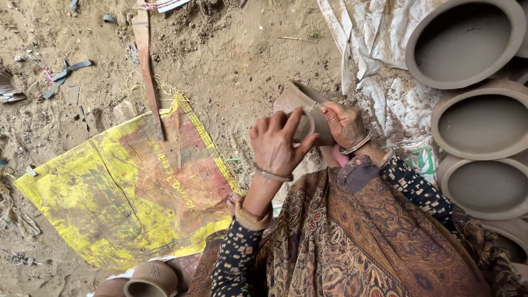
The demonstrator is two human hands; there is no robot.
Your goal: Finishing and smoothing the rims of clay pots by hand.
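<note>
While right hand (342, 122) grips the small clay pot (301, 110) above the dirt ground (231, 60), left hand (278, 142) presses fingers against its side; wide clay bowls (467, 41) stacked right, yellow sack (126, 187) left.

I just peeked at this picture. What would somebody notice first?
First, the two hands in the middle: the left hand and the right hand hold a small clay pot between them. Next, the bright yellow sack spread flat on the sandy ground at left. Then the row of big round clay bowls down the right edge.
</note>
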